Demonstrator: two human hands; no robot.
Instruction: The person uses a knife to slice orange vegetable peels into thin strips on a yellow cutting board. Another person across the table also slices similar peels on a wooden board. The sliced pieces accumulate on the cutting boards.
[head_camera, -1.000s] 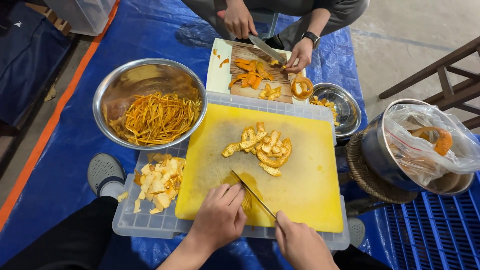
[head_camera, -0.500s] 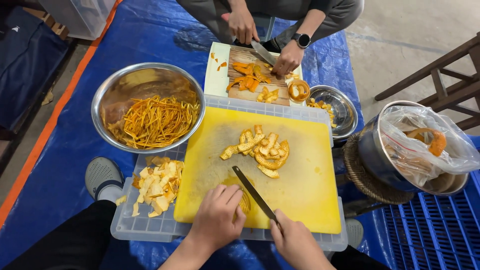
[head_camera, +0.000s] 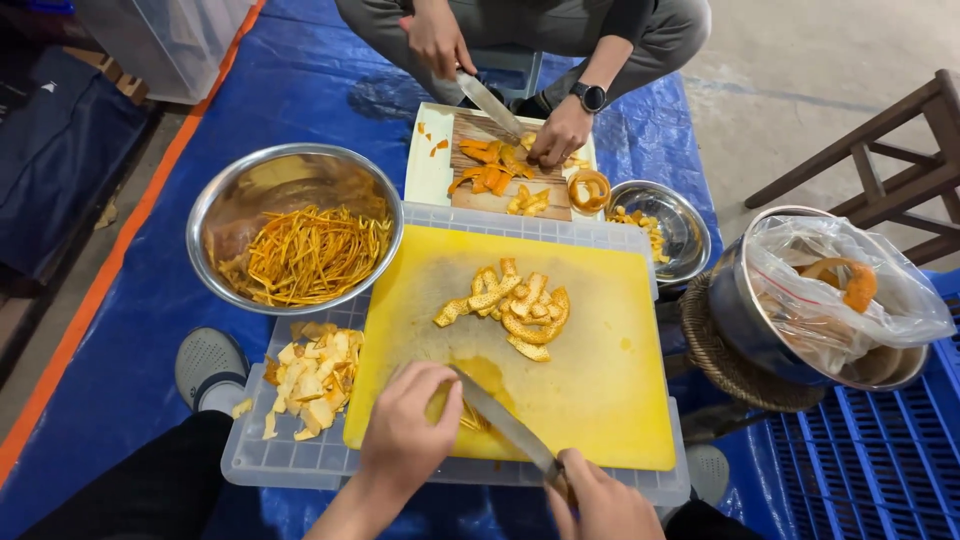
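Observation:
My right hand (head_camera: 600, 505) grips the handle of a knife (head_camera: 500, 417) whose blade lies across the near part of a yellow cutting board (head_camera: 610, 390). My left hand (head_camera: 408, 432) presses down a piece of orange peel (head_camera: 470, 415) at the blade; most of that piece is hidden under my fingers. A pile of orange peel pieces (head_camera: 510, 305) lies in the board's middle. The board rests on a clear plastic lid (head_camera: 250, 455), which also carries a heap of pale peel scraps (head_camera: 310, 375).
A steel bowl (head_camera: 240, 195) of thin peel strips stands left. Opposite, another person cuts peel with a knife on a wooden board (head_camera: 505, 185), beside a small steel bowl (head_camera: 690, 225). A bag-lined pot (head_camera: 830, 300) sits right; wooden chair (head_camera: 880, 170) behind.
My knife blade has swung closer to my left hand and lower on the board. The person opposite has shifted their knife and hand over the wooden board.

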